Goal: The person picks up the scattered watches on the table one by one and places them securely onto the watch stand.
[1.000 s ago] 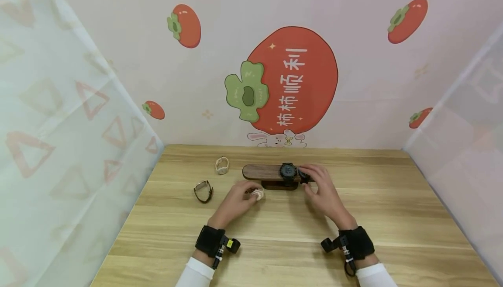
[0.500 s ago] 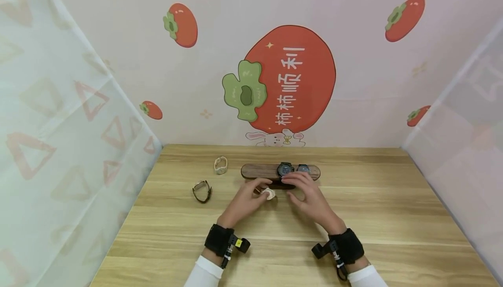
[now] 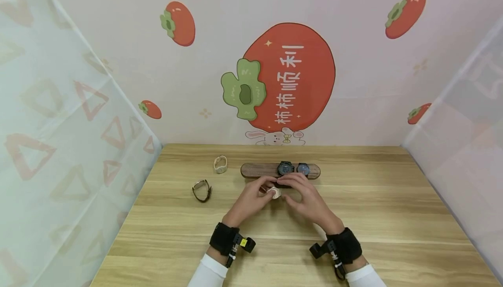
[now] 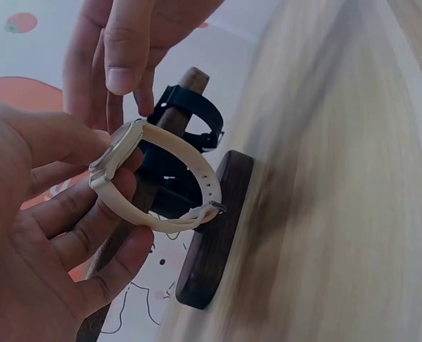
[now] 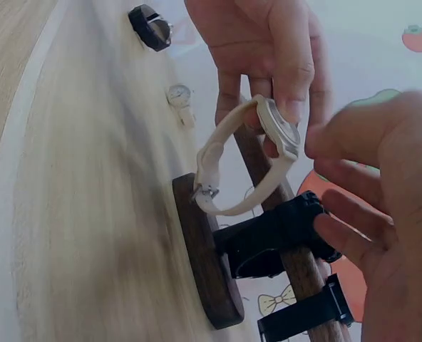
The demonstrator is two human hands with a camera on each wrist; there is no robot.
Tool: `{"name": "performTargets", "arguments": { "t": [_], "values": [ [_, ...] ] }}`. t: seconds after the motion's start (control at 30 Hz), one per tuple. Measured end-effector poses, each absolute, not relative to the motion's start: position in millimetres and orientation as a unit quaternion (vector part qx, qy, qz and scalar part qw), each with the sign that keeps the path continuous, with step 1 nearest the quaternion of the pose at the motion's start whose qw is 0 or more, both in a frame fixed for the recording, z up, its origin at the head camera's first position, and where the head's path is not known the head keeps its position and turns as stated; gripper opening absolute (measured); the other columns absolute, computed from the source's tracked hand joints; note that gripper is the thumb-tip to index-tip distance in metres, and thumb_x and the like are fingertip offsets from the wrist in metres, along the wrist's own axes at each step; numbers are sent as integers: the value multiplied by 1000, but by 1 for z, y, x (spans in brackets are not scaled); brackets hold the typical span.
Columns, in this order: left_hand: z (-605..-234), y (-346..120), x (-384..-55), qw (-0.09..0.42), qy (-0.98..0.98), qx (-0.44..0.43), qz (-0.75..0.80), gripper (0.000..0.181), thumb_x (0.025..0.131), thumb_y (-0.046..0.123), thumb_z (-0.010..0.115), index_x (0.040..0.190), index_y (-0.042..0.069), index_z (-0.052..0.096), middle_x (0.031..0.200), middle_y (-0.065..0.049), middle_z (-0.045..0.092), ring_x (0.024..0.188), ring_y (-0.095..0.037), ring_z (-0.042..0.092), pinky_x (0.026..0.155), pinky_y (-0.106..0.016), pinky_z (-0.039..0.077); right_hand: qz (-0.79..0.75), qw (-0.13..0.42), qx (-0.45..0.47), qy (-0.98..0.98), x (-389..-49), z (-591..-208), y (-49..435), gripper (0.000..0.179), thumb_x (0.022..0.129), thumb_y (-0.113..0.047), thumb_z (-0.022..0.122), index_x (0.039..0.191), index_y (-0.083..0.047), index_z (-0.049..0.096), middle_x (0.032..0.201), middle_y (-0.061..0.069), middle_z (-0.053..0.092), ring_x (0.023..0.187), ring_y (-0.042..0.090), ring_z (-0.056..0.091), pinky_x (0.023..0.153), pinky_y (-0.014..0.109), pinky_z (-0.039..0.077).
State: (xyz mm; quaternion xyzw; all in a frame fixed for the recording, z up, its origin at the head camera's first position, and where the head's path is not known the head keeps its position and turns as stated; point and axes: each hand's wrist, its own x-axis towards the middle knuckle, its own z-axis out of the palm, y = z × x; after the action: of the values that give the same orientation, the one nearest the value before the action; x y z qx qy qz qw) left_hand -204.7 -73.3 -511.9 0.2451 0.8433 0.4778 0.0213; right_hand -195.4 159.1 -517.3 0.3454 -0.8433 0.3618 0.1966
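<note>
Persimmon-printed cloth (image 3: 359, 75) backs a wooden table (image 3: 393, 221). Near the middle of its far edge stands a wooden watch stand (image 3: 253, 171) bearing two dark watches (image 3: 285, 168). Before it, the person's left hand (image 3: 249, 197) pinches a cream watch (image 3: 276, 193); the right hand (image 3: 309, 198), fingers loosely bent, is just beside, whether touching I can't tell. Towards the far left corner lie a pale watch (image 3: 221, 169) and a dark-strapped watch (image 3: 209, 192).

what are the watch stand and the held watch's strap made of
Watch stand: looks like wood or wood veneer, satin-smooth, from its brown streaked grain. Held watch's strap: probably matte silicone, being evenly pale with punched holes, though leather is possible.
</note>
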Motion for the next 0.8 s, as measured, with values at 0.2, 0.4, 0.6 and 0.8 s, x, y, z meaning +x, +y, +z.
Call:
{"name": "performTargets", "arguments": {
  "t": [0.2,0.4,0.6,0.8],
  "values": [
    [-511,-70,-205,21,835,240,495,35,104,11,68,139,13,61,120,-5,74,107,-19,70,96,-32,61,366,175,343,-847,-193,-513,156,51,89,-3,85,137,-13,69,142,7,65,133,26,59,111,48,54],
    [-511,-67,-206,20,828,234,509,39,104,12,69,142,15,59,119,-3,75,105,-17,70,95,-30,60,373,166,324,-854,-192,-513,155,48,89,-1,85,133,-13,71,134,7,68,123,25,65,98,44,62],
    [-511,-67,-205,24,826,235,511,42,103,8,68,144,14,58,123,-5,73,109,-20,69,99,-36,60,391,156,324,-847,-193,-516,154,40,90,1,83,127,-13,74,126,4,70,114,21,67,91,43,64],
    [-514,-70,-204,27,827,256,500,54,95,-5,69,146,10,56,136,-11,68,123,-26,66,107,-46,59,408,145,319,-843,-195,-518,156,36,92,-2,82,125,-13,74,124,4,70,112,19,68,91,40,65]
  ]
}}
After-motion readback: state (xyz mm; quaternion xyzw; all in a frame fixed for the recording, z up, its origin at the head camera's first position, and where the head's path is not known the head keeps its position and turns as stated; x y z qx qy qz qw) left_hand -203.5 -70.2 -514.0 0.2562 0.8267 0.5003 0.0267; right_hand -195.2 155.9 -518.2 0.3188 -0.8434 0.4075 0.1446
